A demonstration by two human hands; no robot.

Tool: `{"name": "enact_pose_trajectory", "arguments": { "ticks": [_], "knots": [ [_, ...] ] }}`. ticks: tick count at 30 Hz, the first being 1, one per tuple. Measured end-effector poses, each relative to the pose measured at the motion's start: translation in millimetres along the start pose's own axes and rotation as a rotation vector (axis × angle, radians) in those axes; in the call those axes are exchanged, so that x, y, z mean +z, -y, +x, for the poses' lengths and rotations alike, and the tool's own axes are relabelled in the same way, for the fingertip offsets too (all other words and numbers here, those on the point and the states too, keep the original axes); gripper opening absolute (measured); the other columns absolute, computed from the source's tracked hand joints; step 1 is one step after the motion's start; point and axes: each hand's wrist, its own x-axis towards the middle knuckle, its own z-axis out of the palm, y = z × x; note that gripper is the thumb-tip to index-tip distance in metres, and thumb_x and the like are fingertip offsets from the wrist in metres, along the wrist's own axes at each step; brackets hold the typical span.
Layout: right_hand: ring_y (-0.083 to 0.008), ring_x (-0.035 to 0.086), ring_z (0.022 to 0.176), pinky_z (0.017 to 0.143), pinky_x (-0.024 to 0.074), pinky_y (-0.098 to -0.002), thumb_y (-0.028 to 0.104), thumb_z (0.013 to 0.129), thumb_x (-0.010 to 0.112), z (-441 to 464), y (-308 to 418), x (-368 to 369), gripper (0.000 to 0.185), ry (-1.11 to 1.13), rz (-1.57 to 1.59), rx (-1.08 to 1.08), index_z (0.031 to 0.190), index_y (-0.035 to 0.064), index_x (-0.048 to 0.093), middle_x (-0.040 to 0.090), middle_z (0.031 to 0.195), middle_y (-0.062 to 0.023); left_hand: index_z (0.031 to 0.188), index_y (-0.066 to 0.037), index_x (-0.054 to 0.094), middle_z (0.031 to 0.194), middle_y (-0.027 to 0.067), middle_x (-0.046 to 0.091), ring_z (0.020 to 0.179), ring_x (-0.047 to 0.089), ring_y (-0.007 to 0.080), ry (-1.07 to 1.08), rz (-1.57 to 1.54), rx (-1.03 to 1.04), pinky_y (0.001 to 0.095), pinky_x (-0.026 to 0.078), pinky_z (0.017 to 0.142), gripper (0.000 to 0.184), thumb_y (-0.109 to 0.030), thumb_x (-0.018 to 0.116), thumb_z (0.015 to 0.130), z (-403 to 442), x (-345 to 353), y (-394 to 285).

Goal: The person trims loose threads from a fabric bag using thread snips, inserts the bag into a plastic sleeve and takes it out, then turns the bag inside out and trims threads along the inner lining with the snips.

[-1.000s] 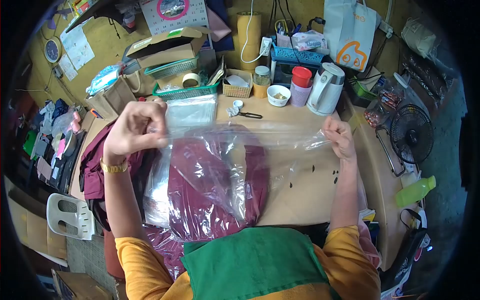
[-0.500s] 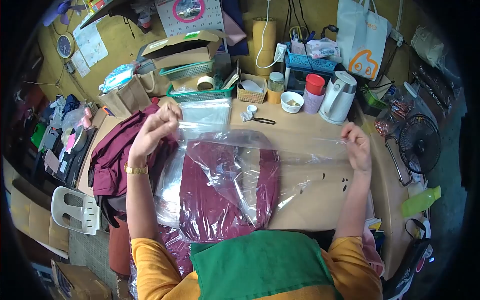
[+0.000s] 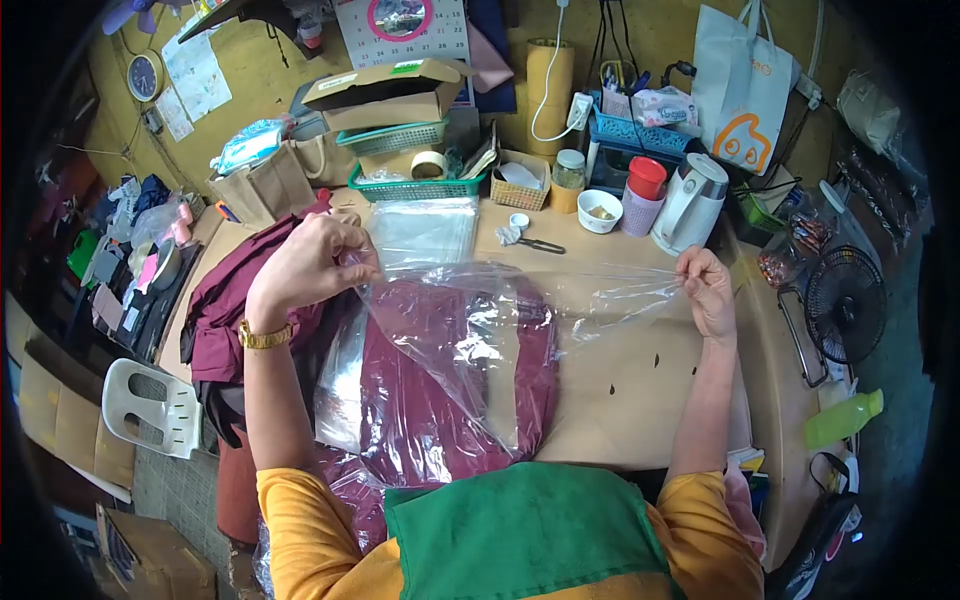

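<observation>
A clear plastic bag (image 3: 600, 300) is stretched sideways above the table. My left hand (image 3: 315, 258), with a gold watch on the wrist, pinches its left edge between thumb and fingers. On the other side my right hand (image 3: 708, 290) grips the far right corner with closed fingers. Below the film lies a maroon backpack (image 3: 420, 400), seen through the shiny plastic. Another maroon backpack (image 3: 235, 300) lies on the left, next to my left forearm. Behind my hands is a stack of flat clear bags (image 3: 425, 228).
Along the back stand a green basket (image 3: 420, 188), a white bowl (image 3: 598, 211), a red-lidded cup (image 3: 643, 200) and a white kettle (image 3: 690, 205). Black-handled snips (image 3: 540, 245) lie near them. To the right are a black fan (image 3: 846, 303) and a green bottle (image 3: 845, 420); at left, a white chair (image 3: 150, 408).
My left hand has moved slightly down and right, turning over the film's edge. The stretched plastic has slackened and bunched toward my right hand. The view has shifted a little.
</observation>
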Motion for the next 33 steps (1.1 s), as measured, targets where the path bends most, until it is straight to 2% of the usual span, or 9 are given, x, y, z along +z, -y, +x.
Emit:
{"name": "enact_pose_trajectory", "arguments": {
  "ticks": [7,10,13,16,19,20,21,26,33],
  "knots": [
    [-0.0122,0.049,0.089,0.080,0.0404,-0.0260,0.022,0.088,0.071,-4,-10,8,0.020,-0.017,0.037,-0.023,0.089,0.0104,0.054,0.053,0.100,-0.0039,0.085,-0.004,0.060,0.108,0.0134,0.056,0.105,0.054,0.0255,-0.271,0.073,0.123,0.0347,0.042,0.091,0.034,-0.033,0.076,0.080,-5,11,25],
    [-0.0115,0.050,0.087,0.081,0.0412,-0.0279,0.023,0.089,0.070,2,-10,43,0.020,-0.157,0.267,-0.124,0.092,0.0110,0.054,0.052,0.092,-0.0020,0.098,-0.013,0.055,0.126,0.0119,0.056,0.120,0.052,0.0230,-0.419,-1.110,0.261,0.0373,0.035,0.108,0.026,-0.036,0.064,0.094,10,51,27],
    [-0.0100,0.051,0.076,0.074,0.0441,-0.0263,0.024,0.092,0.066,2,-27,57,0.018,-0.394,0.702,-0.191,0.095,0.0124,0.053,0.048,0.078,0.0018,0.092,-0.016,0.047,0.091,-0.0004,0.054,0.095,0.056,0.0139,-0.140,-1.898,0.546,0.0332,0.042,0.091,0.023,-0.034,0.061,0.095,20,92,31],
    [-0.0042,0.043,0.057,0.051,0.0358,-0.0207,0.023,0.094,0.064,-1,-24,92,0.015,-0.195,0.496,0.036,0.101,0.0120,0.056,0.041,0.068,0.0070,0.092,-0.014,0.037,0.080,-0.0045,0.040,0.066,0.042,0.0060,-0.484,-1.217,0.049,0.0238,0.041,0.061,0.029,-0.009,0.066,0.089,12,126,-30],
    [0.0018,0.037,0.057,0.047,0.0275,-0.0179,0.013,0.091,0.068,-9,-23,164,0.009,-0.124,-0.174,-0.023,0.095,0.0092,0.061,0.046,0.068,0.0097,0.096,-0.010,0.035,0.084,-0.0008,0.038,0.073,0.038,0.0077,-0.257,-0.622,0.196,0.0244,0.039,0.062,0.036,0.001,0.067,0.083,12,169,-55],
    [0.0022,0.039,0.059,0.049,0.0297,-0.0168,0.010,0.090,0.069,-14,-13,180,0.008,-0.059,-0.207,0.069,0.091,0.0082,0.061,0.049,0.070,0.0090,0.096,-0.009,0.035,0.084,0.0023,0.038,0.074,0.039,0.0106,-0.061,-0.805,0.048,0.0267,0.039,0.067,0.035,0.000,0.066,0.082,11,183,-57],
    [0.0026,0.041,0.061,0.051,0.0319,-0.0157,0.008,0.089,0.070,-18,-4,190,0.009,0.005,-0.238,0.163,0.086,0.0072,0.062,0.053,0.071,0.0083,0.096,-0.007,0.036,0.083,0.0044,0.040,0.073,0.041,0.0151,-0.157,-0.546,0.271,0.0321,0.040,0.071,0.033,-0.005,0.066,0.082,12,188,-60],
    [0.0018,0.044,0.062,0.053,0.0345,-0.0167,0.009,0.090,0.069,-16,-9,175,0.012,-0.016,-0.151,0.215,0.085,0.0021,0.062,0.053,0.072,0.0070,0.069,-0.009,0.043,0.072,0.0040,0.047,0.072,0.046,0.0225,-0.170,-0.497,0.333,0.0332,0.033,0.070,0.028,-0.011,0.070,0.079,6,166,-49],
    [-0.0014,0.049,0.072,0.059,0.0415,-0.0203,0.023,0.088,0.074,-6,-5,195,0.028,0.129,-0.007,0.185,0.094,-0.0026,0.065,0.058,0.077,0.0045,0.069,-0.009,0.046,0.118,0.0090,0.058,0.113,0.051,0.0296,-0.274,0.003,0.433,0.0500,0.028,0.107,0.031,-0.011,0.077,0.069,23,162,-79]
  ]
}}
